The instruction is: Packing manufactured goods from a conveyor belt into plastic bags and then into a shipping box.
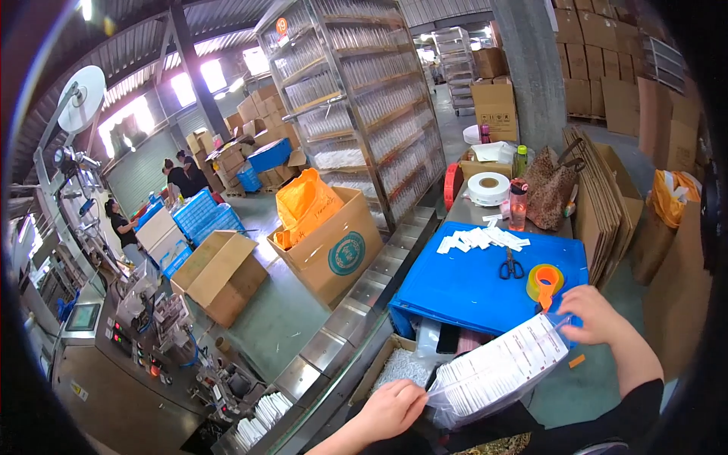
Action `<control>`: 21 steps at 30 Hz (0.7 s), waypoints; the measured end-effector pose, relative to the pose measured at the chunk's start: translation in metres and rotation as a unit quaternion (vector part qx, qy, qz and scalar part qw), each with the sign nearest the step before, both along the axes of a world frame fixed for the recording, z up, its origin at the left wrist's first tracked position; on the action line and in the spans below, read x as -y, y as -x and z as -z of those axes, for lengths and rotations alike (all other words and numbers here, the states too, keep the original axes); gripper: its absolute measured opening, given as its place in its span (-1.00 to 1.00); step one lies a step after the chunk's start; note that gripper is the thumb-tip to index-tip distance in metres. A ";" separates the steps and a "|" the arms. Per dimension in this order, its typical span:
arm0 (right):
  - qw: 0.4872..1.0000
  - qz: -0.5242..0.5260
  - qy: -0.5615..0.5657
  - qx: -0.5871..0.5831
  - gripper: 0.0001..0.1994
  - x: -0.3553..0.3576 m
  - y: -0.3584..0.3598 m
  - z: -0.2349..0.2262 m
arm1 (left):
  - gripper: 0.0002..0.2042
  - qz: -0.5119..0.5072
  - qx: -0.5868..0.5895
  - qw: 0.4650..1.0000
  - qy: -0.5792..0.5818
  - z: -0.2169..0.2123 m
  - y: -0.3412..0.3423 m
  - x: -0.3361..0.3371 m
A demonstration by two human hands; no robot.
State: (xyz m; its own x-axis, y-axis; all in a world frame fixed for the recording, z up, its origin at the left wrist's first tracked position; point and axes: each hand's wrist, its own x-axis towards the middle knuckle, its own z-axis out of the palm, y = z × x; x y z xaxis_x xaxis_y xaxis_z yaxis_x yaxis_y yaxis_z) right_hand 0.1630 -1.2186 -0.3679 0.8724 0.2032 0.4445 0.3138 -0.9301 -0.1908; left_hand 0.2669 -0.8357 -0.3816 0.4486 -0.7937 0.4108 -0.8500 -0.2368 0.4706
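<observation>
Beyond the tall steel rack (364,106), brown cartons (591,68) stack against the far wall, and an open carton (334,243) with a round blue mark holds an orange bag (303,203). Nearer, a blue board (470,284) carries small white labels (481,239), scissors (510,265) and an orange tape dispenser (544,282). The clear packet of white pieces (497,368) hangs just off the board's near edge, the left hand (390,409) pinching its lower corner and the right hand (599,315) gripping its top; keeping it taut and level looks wise.

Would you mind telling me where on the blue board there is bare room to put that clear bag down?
The blue board is bare across its near left part, between the white slips and scissors. The right corner is crowded: tape dispenser, right hand and clear bag, which the left hand also grips.
</observation>
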 end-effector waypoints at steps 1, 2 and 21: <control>0.999 -0.028 -0.002 -0.029 -0.71 -0.013 -0.004 -0.010 | -0.90 0.001 -0.001 1.000 0.005 -0.002 0.001 0.007; 0.995 -0.087 0.029 -0.032 -0.60 -0.026 -0.013 -0.014 | -0.90 0.001 -0.003 1.000 0.009 -0.004 0.003 0.012; 0.991 -0.072 0.110 -0.012 -0.91 -0.013 -0.024 0.012 | -0.89 -0.006 0.124 0.989 0.085 0.008 0.000 0.020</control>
